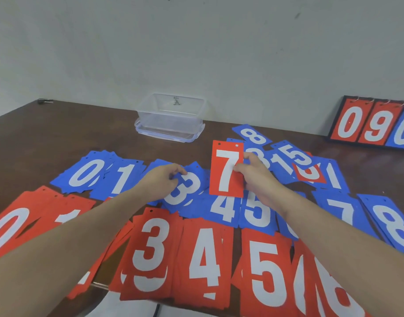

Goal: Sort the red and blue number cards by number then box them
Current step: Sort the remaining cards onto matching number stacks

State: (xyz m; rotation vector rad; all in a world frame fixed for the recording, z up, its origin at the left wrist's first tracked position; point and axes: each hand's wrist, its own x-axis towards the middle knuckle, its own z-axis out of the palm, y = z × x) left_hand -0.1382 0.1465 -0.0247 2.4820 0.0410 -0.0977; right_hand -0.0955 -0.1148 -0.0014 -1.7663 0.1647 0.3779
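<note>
Card 7 (227,170) upright, long axis vertical

one head-worn wide-angle view looks forward and down from the near edge of the bench (47,133), close above the cards, with both forearms reaching in from below. it faces the wall (196,42) behind the far edge. straight lines bow near the borders.
</note>
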